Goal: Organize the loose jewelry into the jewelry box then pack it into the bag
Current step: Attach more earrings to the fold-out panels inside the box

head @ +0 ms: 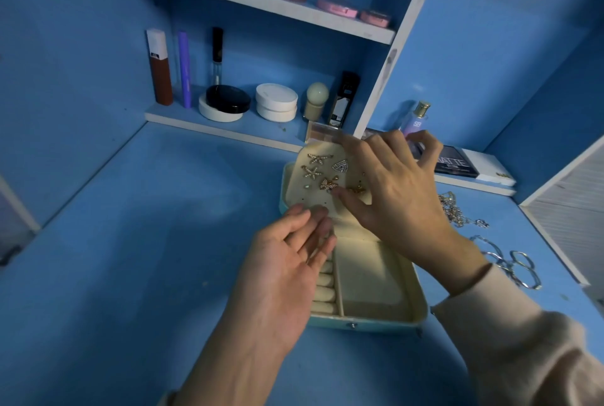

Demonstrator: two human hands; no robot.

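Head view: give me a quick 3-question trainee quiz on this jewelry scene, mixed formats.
1. Where do the loose bangles lie? A) on the table, right of the jewelry box; B) inside it; C) on a shelf.
2. True or false: the left hand is open and holds nothing.
3. Which hand reaches over the pinned earrings?
Key: 1 A; 2 true; 3 the right hand.
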